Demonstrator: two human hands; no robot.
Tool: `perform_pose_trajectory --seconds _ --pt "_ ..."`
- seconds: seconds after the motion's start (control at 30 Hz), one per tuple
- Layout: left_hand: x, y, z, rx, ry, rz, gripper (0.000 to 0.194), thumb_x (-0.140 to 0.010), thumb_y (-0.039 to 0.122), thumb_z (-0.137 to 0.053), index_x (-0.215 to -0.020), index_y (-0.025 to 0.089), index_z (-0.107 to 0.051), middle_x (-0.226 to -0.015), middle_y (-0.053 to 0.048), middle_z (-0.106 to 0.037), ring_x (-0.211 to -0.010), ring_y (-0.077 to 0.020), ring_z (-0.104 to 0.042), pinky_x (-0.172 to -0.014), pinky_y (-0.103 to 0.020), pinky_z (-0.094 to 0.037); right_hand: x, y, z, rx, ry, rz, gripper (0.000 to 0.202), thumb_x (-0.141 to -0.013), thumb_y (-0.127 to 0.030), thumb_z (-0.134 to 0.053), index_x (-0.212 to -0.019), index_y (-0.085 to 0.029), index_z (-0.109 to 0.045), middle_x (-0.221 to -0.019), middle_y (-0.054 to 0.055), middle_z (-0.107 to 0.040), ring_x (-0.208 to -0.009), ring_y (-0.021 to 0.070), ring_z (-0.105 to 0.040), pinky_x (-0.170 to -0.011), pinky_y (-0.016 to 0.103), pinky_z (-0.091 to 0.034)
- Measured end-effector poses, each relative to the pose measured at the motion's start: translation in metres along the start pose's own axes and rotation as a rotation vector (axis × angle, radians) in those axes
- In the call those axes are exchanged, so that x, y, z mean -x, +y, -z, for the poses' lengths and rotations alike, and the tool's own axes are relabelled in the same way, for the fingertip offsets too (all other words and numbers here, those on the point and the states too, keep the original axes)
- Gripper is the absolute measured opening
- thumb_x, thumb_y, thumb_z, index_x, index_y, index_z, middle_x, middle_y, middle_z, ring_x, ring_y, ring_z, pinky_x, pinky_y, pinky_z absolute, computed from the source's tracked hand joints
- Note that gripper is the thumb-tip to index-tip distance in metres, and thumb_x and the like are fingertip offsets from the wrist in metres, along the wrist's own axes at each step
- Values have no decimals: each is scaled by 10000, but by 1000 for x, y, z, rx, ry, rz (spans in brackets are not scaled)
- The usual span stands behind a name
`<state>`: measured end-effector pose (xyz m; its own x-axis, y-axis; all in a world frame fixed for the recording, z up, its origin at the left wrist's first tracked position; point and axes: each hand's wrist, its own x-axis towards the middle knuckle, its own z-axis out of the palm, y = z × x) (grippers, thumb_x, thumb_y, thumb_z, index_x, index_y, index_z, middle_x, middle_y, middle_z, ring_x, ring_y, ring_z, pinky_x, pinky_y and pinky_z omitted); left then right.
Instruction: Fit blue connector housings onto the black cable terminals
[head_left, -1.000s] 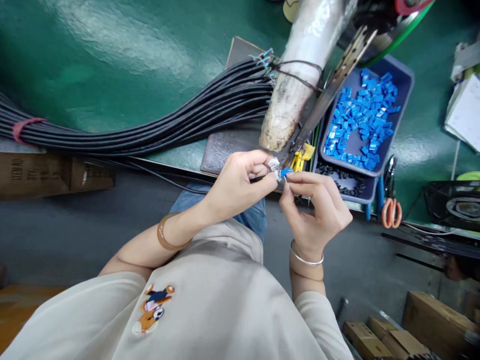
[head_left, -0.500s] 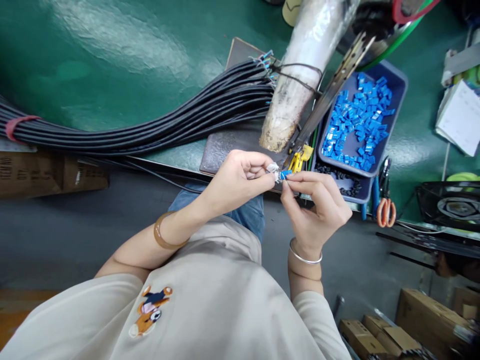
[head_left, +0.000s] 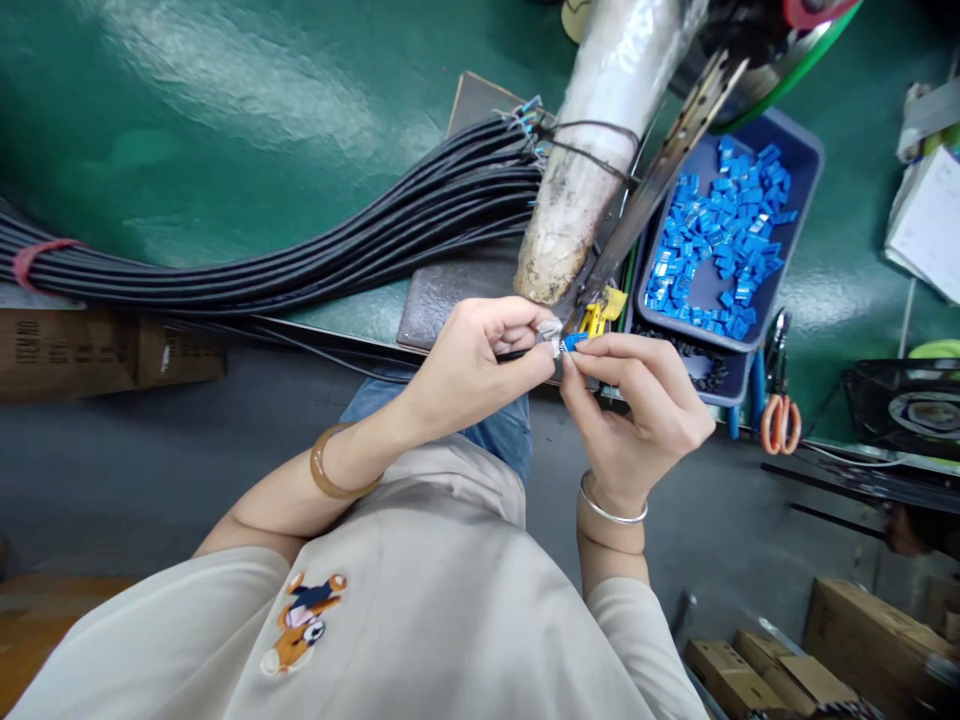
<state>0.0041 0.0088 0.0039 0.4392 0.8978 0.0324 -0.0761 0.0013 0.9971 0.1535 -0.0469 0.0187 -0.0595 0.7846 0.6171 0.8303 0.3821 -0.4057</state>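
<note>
My left hand (head_left: 480,355) pinches the end of a black cable, where pale wrapping and thin wires show between thumb and fingers. Close beside it, my right hand (head_left: 637,405) is closed on a small blue connector (head_left: 574,342) at the wire ends. The fingertips of both hands nearly meet over the table's front edge. Just behind them lies a yellow tool (head_left: 600,312). A bundle of black cables (head_left: 300,268) with stripped ends lies to the left. On the right, a bin (head_left: 806,165) holds many blue connectors.
A plastic-wrapped tube (head_left: 592,150) and a metal bar (head_left: 656,190) slant down close behind my hands. Orange-handled scissors (head_left: 780,420) hang at the table edge. A lower bin holds small black parts (head_left: 705,370). Cardboard boxes (head_left: 67,350) stand below left; others are below right.
Both hands keep their pinch near the same spot. The blue connector appears tilted differently and is more covered by my right fingers. The view has shifted slightly.
</note>
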Motion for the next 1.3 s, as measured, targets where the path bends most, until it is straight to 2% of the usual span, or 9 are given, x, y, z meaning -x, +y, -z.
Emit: perform_pose_trajectory --seconds 0.27,0.5,0.7,0.97,1.2,1.3 --pt "3 -2 2 95 -56 161 120 -788 135 -578 -679 140 -527 -573 59 -338 -514 -35 -277 -467 -189 -220 5 2 -1 14 -76 39 196 -772 -58 -687 -834 -227 -610 -874 -12 -711 -780 116 -687 -701 239 -567" --pt "4 2 3 121 -52 212 105 -804 172 -592 -712 143 -549 -567 61 -355 -505 -37 -302 -468 -189 -242 3 1 -1 -17 -30 13 183 -783 -63 -672 -820 -221 -587 -876 -10 -713 -807 119 -686 -722 255 -565" --pt "2 2 6 135 -53 205 62 -792 151 -591 -730 143 -594 -513 54 -449 -462 -42 -381 -461 -187 -306 2 1 -2 -71 -25 -45 164 -793 -74 -660 -798 -220 -586 -881 -10 -710 -827 129 -685 -744 287 -563" --pt "2 6 6 137 -38 174 33 -774 157 -611 -760 146 -584 -495 61 -470 -437 -41 -393 -442 -182 -311 -1 0 2 -77 -28 -43 171 -785 -63 -661 -803 -219 -592 -902 1 -716 -848 148 -695 -748 312 -573" --pt "4 1 8 0 -129 188 84 -827 151 -560 -744 150 -552 -519 59 -461 -461 -47 -405 -463 -182 -320 5 1 3 -48 -81 -9 175 -782 -71 -672 -817 -217 -583 -914 2 -724 -824 128 -697 -721 273 -574" --pt "14 4 7 -255 -114 55 46 -830 151 -587 -799 156 -553 -569 56 -512 -492 -58 -410 -485 -194 -325 6 1 10 -82 -43 -106 161 -793 -77 -670 -829 -222 -611 -868 -12 -720 -805 135 -705 -704 284 -584"
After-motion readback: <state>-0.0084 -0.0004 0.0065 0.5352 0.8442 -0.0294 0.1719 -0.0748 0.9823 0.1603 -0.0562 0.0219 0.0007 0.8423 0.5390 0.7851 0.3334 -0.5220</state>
